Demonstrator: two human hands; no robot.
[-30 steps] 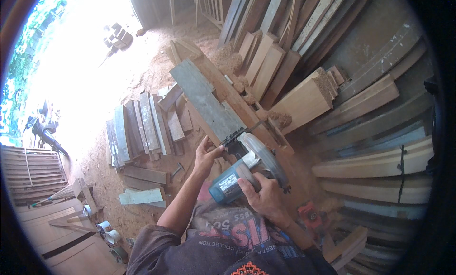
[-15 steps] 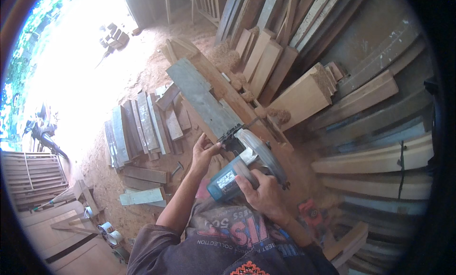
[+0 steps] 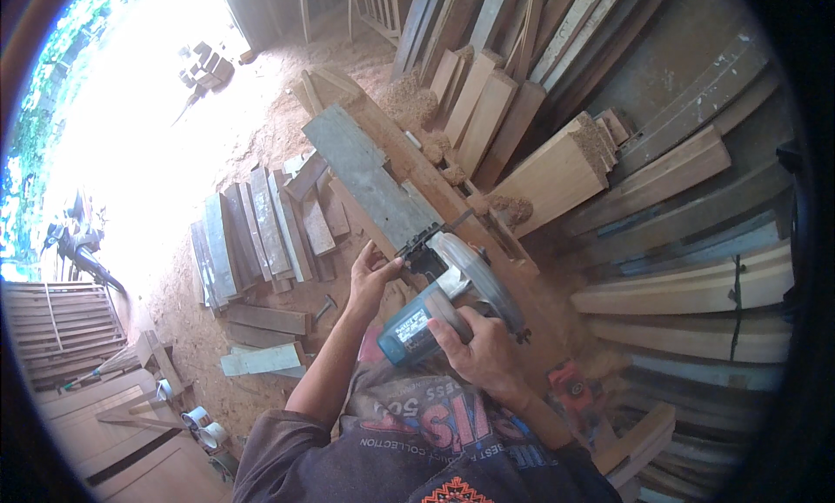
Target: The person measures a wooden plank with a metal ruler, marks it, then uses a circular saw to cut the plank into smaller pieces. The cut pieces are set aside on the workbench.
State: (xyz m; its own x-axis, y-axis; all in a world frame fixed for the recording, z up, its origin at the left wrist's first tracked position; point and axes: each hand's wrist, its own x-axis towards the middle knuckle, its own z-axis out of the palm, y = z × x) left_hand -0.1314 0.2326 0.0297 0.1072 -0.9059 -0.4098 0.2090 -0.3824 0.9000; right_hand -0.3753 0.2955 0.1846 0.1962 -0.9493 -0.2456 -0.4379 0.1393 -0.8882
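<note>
My right hand (image 3: 487, 351) is closed round the handle of a teal circular saw (image 3: 409, 331) with a grey blade guard. The front of its base rests at the near end of a long grey board (image 3: 370, 173), which lies slantwise on a wooden bench (image 3: 383, 125). The blade itself is hidden. My left hand (image 3: 372, 273) grips the board's left edge beside the saw base, with the thumb towards the saw and some fingertips hidden.
Several boards (image 3: 261, 225) lie on the sawdusty floor to the left, near a hammer (image 3: 325, 307). Stacked planks (image 3: 696, 281) and leaning timber (image 3: 487, 25) line the right and far sides. A red power tool (image 3: 570, 386) sits at lower right; shavings (image 3: 409, 99) lie beside the bench.
The saw and my right hand have shifted very slightly forward and left. My left hand stays at the board's edge, with hardly any movement.
</note>
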